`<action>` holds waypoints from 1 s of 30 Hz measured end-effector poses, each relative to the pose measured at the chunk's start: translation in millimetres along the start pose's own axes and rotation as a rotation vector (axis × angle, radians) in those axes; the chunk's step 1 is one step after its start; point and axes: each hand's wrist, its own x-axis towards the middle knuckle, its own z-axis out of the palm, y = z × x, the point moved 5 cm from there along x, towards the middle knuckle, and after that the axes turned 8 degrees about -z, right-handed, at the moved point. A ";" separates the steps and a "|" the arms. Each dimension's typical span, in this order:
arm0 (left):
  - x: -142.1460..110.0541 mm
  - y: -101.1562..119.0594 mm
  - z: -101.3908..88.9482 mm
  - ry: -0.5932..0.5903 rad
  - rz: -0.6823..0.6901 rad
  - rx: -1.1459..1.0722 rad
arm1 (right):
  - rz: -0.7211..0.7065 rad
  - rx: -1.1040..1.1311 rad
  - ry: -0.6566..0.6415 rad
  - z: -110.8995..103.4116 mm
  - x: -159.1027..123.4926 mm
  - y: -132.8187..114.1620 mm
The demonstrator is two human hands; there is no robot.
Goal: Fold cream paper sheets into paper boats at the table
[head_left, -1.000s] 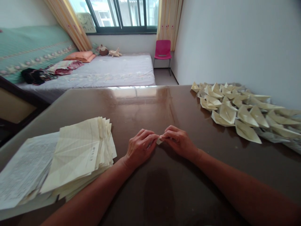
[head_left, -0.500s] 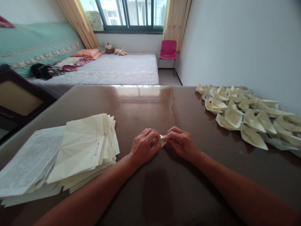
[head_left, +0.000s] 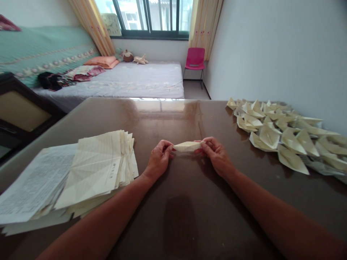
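A small cream paper boat [head_left: 187, 146] stretches sideways between my two hands, a little above the brown tabletop. My left hand [head_left: 159, 156] is closed, pinching the boat's left tip between thumb and fingers. At the other tip, my right hand [head_left: 215, 153] pinches the paper the same way. Part of each tip is hidden by the fingers. On the right of the table lies a heap of folded cream paper boats [head_left: 267, 134]. To the left of my left hand is a stack of cream sheets [head_left: 94, 162], the top one creased.
White printed sheets [head_left: 35, 177] lie under and beside the cream stack. The glossy brown table [head_left: 159, 119] reaches toward a bed [head_left: 146, 79], and a pink chair [head_left: 195, 58] stands by the wall. At far left is a dark wooden piece of furniture [head_left: 24, 108].
My hands have drawn apart and slightly away from me. The paper, a small folded piece mostly covered by fingers before, now spreads out as a long boat. The camera view has turned slightly left.
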 end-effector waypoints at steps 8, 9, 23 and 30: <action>-9.5 5.4 10.7 -0.141 0.067 0.048 | -0.109 -0.222 -0.086 3.5 -6.6 -7.9; -11.1 7.5 12.1 -0.149 0.080 0.050 | -0.129 -0.245 -0.100 6.0 -8.8 -10.1; -7.9 6.6 7.2 -0.105 -0.134 -0.098 | -0.115 -0.155 -0.113 14.8 -10.6 -18.4; -12.4 7.0 9.7 -0.092 -0.161 -0.113 | 0.042 0.082 -0.192 24.0 -11.6 -8.2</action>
